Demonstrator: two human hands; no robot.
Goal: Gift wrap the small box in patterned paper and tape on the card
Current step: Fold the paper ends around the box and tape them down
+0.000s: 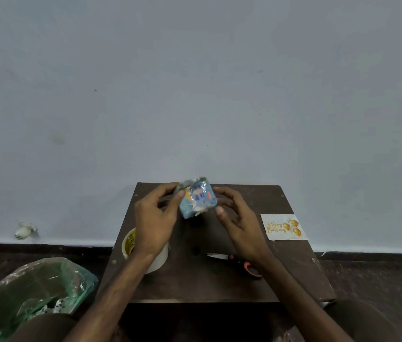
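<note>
Wrapped box (198, 197) is up off the table (219, 285), held in the air at frame centre, just above the table's far edge. Patterned paper covers every face that shows; the lower end looks crumpled w/ white edges showing, so the end fold may not be flat yet.

Left hand (155, 218) holds it: thumb & fingertips (181, 193) pinch the box's left side, box tilted, one face turned toward the camera. Right hand (239, 218) sits just right of the box, fingers loosely curved & spread, gripping nothing plainly. Index tip is at the box's right edge, thumb just beside the lower right corner; can't tell if either really touches.

Prob. stage: wrap approx done, person checking or pressing folds. Card & tape come next.

What that turns on: the card (284, 227) lies flat at the table's right edge, mid-right of frame, printed side up, long axis running left-right. It's to the right of both hands & nearer the right one, which is also the free one. So right hand is the natural reach, left keeps the box.

Tape roll (130, 243) is on the other side, lower left of the box, partly hidden under the left wrist. Scissors (241, 264) lie below the right wrist, blades pointing left.
</note>
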